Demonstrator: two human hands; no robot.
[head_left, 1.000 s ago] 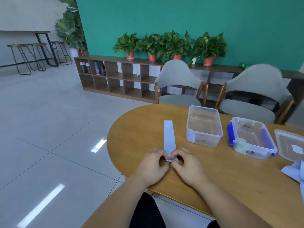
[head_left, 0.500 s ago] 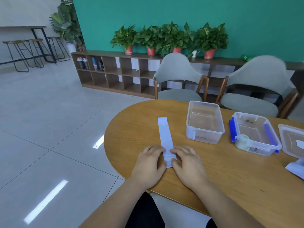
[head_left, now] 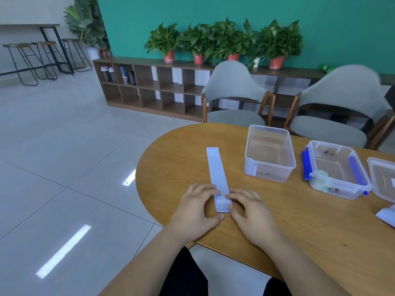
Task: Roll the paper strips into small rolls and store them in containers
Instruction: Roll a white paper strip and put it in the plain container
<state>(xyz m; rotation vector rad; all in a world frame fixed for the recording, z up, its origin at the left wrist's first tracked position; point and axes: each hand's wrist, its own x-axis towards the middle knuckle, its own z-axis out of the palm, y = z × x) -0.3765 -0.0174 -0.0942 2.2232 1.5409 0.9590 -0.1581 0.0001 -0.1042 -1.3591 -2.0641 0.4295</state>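
Pressing, not pinching: left grip (head_left: 197,208) and right grip (head_left: 251,212) spread, fingertips flat on near end of paper strip (head_left: 217,171). Lying lengthwise on bench (head_left: 171,167), left of clear container (head_left: 269,154). Probably light, limp, easily creased; best caught at near short edge. Hidden under fingers: strip's sides there. Cut off at right: more white paper (head_left: 388,214).

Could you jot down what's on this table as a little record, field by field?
Table: wooden, rounded end
Paper strip: flat on it, unrolled
Left hand: fingers touch the strip's near end
Right hand: fingers touch the same end
Clear container: open, no rolls visible inside
Blue-clipped container: open, right of the clear one
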